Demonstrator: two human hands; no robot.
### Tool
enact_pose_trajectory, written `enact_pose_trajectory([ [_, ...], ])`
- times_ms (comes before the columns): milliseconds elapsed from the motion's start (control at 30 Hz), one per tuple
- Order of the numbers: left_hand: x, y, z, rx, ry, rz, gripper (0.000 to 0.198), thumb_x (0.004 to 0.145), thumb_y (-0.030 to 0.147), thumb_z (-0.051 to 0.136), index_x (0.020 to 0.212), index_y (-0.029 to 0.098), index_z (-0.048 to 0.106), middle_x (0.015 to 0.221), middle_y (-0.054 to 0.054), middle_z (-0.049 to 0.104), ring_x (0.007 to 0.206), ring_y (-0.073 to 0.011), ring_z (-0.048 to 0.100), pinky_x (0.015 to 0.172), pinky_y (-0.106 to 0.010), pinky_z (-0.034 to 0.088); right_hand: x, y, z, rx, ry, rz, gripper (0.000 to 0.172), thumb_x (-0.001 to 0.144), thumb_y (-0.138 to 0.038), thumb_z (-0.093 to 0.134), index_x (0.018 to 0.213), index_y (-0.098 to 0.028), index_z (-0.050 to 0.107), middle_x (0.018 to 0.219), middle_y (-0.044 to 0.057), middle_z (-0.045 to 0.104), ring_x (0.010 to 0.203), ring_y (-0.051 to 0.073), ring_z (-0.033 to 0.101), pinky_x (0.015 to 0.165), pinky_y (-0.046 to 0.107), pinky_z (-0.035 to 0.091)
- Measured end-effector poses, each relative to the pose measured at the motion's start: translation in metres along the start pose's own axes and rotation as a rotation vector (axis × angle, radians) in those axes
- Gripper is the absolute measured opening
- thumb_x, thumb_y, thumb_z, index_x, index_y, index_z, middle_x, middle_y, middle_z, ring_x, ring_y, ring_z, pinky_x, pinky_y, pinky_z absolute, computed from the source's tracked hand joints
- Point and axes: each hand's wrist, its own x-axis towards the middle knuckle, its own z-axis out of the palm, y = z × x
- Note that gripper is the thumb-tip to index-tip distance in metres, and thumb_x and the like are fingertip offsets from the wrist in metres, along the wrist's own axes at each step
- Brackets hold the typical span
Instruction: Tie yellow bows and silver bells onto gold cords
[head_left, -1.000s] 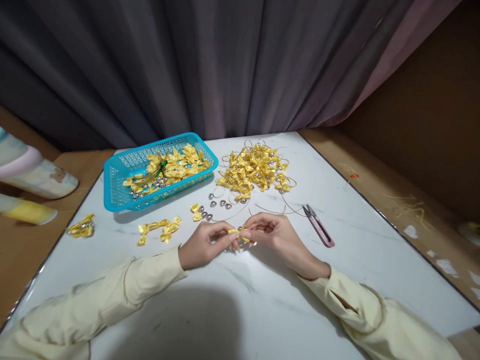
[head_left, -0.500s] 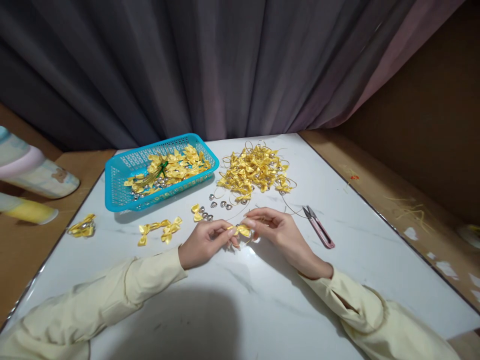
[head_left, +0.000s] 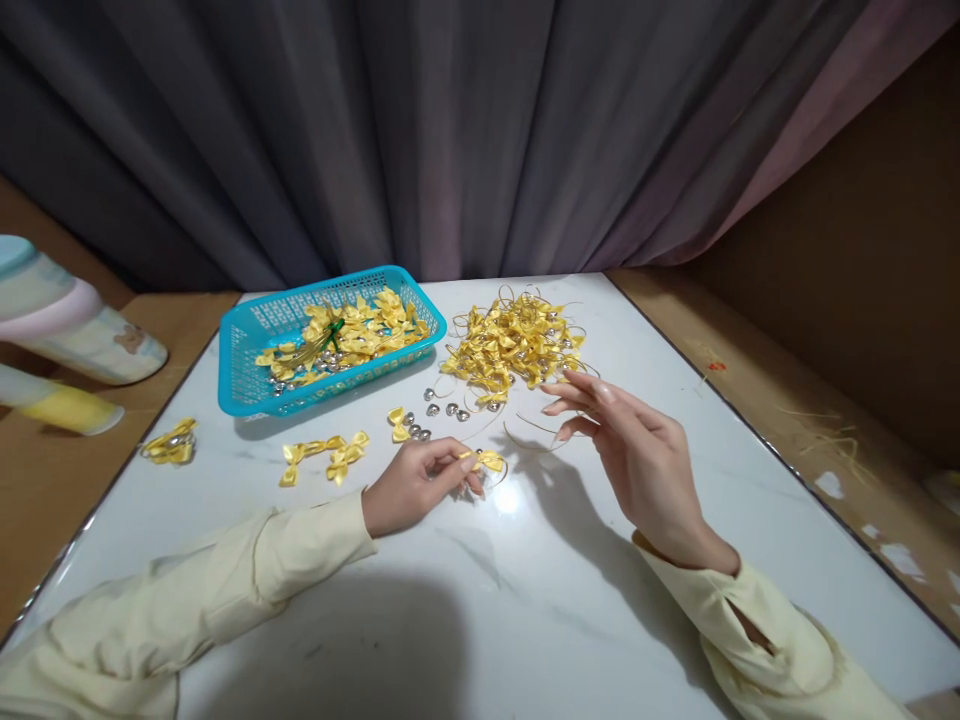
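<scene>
We pinch a yellow bow [head_left: 491, 461] between the thumb and fingers of our left hand [head_left: 411, 488], at its fingertips over the counter [head_left: 540, 620]. Our right hand [head_left: 646, 462], at the bow a moment ago, is now lifted away rightward, its fingers loosely spread. Our blue basket [head_left: 238, 365] holds more yellow bows [head_left: 386, 322], silver beads [head_left: 280, 388] and a green-tied bundle [head_left: 332, 334].

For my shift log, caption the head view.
Left hand pinches a yellow bow; right hand hovers open above the table.
</scene>
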Motion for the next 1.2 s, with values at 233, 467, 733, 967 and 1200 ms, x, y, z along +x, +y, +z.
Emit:
enact_pose_trajectory([
  [233,0.001,-0.001,0.000,-0.089,0.041,-0.060,0.028,0.086,0.036,0.048,0.076,0.013,0.059,0.071,-0.007,0.070,0.061,-0.0119,0.060,0.058,-0.023,0.047,0.002,-0.006,-0.003,-0.075,-0.005,-0.019,0.028,0.087,-0.036,0.049,0.113,-0.025,0.051,0.092,0.006,0.066,0.075,0.017,0.060,0.065,0.031,0.048],
  [467,0.002,0.001,0.002,-0.102,0.077,-0.069,0.030,0.084,0.040,0.050,0.077,0.013,0.061,0.071,-0.007,0.070,0.064,-0.0139,0.062,0.061,-0.024,0.047,-0.018,0.015,0.021,-0.262,-0.348,0.207,0.038,0.091,-0.045,0.037,0.067,-0.018,0.049,0.055,-0.001,0.053,0.049,0.011,0.046,0.052,0.025,0.038],
  [733,0.003,0.002,0.002,-0.167,0.069,-0.084,0.026,0.085,0.035,0.051,0.078,0.012,0.061,0.074,-0.006,0.070,0.070,-0.0146,0.064,0.068,-0.025,0.050,-0.028,0.024,0.026,-0.568,-0.495,0.120,0.029,0.095,-0.035,0.032,0.074,-0.019,0.046,0.053,-0.005,0.043,0.049,0.010,0.041,0.054,0.023,0.033],
  [967,0.002,0.002,0.002,-0.157,0.067,-0.083,0.026,0.085,0.035,0.051,0.078,0.012,0.061,0.075,-0.007,0.071,0.071,-0.0152,0.064,0.069,-0.026,0.050,-0.030,0.023,0.027,-0.722,-0.488,0.044,0.023,0.094,-0.030,0.032,0.079,-0.020,0.047,0.061,-0.002,0.051,0.052,0.012,0.044,0.053,0.023,0.032],
  [1200,0.003,0.002,0.002,-0.143,0.064,-0.073,0.026,0.085,0.035,0.050,0.078,0.013,0.062,0.074,-0.006,0.071,0.070,-0.0149,0.064,0.069,-0.025,0.049,-0.030,0.023,0.026,-0.745,-0.489,0.018,0.022,0.093,-0.027,0.033,0.078,-0.020,0.047,0.059,-0.002,0.051,0.049,0.011,0.043,0.051,0.022,0.031],
])
